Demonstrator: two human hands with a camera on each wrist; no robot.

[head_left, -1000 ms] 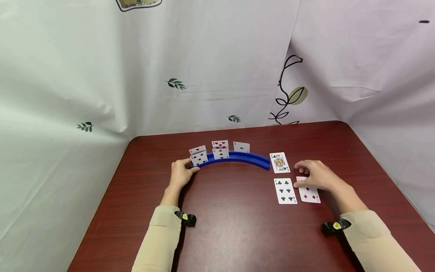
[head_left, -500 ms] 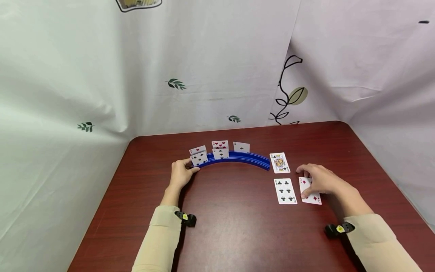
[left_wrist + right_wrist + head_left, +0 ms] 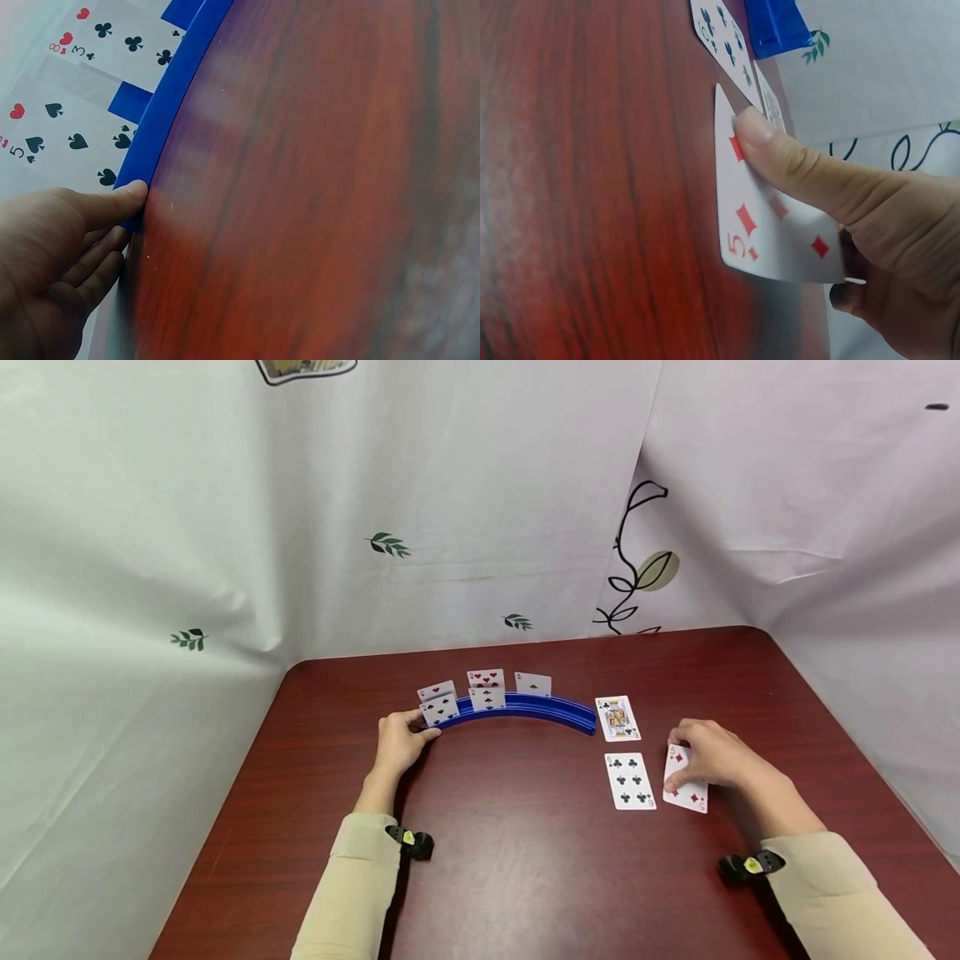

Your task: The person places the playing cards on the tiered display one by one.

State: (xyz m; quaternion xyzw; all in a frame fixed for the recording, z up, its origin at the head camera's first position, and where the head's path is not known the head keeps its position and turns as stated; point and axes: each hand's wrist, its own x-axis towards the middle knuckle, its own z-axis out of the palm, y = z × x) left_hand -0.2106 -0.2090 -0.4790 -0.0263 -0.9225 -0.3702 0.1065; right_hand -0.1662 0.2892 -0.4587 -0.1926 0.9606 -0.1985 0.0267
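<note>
My left hand [image 3: 397,745] grips the left end of a curved blue card holder [image 3: 558,714], thumb on the front edge and fingers behind. In its front row stand a five of spades [image 3: 75,154] and a three of clubs [image 3: 131,56], with hearts cards partly hidden behind them. Farther right, a black-suit card [image 3: 533,685] stands in the back row. Over on the right, my right hand [image 3: 716,758] pinches a five of diamonds [image 3: 742,195] between the thumb on its face and fingers mostly hidden behind. That card is tilted, one edge raised from the table.
A king of clubs [image 3: 618,718] lies face up just right of the holder. Nearer me lies a six of clubs [image 3: 630,782], left of my right hand. White printed fabric [image 3: 465,502] hangs around the dark red table [image 3: 510,860].
My right hand has shifted slightly right and nearer me, and its fingers have closed on the five of diamonds, which has turned and lifted at an edge. The left hand stays put.
</note>
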